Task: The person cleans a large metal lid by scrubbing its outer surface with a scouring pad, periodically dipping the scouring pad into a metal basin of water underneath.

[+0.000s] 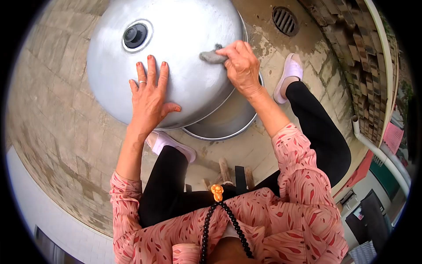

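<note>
A large domed metal lid (187,33) with a black knob (135,36) fills the upper middle of the head view. My left hand (150,94) lies on the lid below the knob, palm down with the fingers spread. At the lid's right side my right hand (241,66) pinches a grey scouring pad (213,56), which touches the metal surface. Below the lid shows part of a round metal pot or basin (224,121), mostly covered by it.
Paved ground (66,92) surrounds the lid, with a round drain grate (285,20) at the upper right. Stacked tiles or bricks (358,57) stand along the right, beside a white pipe (373,147). My feet in light slippers are near the pot.
</note>
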`<act>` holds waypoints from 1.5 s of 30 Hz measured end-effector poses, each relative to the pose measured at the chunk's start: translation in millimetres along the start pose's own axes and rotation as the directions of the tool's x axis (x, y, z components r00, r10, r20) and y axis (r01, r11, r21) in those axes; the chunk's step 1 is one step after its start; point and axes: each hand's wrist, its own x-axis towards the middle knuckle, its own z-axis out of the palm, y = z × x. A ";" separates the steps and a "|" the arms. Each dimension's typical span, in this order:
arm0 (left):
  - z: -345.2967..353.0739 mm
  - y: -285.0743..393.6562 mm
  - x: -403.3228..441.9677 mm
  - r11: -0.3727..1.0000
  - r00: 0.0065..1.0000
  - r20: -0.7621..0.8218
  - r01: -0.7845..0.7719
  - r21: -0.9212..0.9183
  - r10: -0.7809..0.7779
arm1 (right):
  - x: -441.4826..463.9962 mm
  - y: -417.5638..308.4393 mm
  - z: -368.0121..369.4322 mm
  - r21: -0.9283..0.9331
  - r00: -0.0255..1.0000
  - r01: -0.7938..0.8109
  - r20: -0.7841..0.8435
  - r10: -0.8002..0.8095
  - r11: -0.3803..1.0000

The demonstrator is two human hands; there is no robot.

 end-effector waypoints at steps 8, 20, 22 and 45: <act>2.0 -2.9 0.0 0.999 1.000 -0.009 0.013 0.048 -0.013 | -4.1 -16.6 17.1 -0.024 0.996 -0.015 -0.091 0.013 1.000; 1.3 -3.8 -1.2 0.999 1.000 -0.001 0.028 0.029 -0.028 | 64.5 42.9 34.6 -0.263 0.982 -0.051 -0.190 0.000 0.963; 4.3 -5.6 -1.0 1.000 0.999 -0.017 0.027 0.014 -0.027 | 33.0 1.5 26.6 -0.180 0.995 0.056 -0.071 -0.070 0.982; 13.7 -14.6 -6.4 1.000 0.993 -0.113 -0.018 -0.004 0.017 | -82.4 -26.6 1.8 0.530 0.796 -0.457 -0.116 0.595 0.714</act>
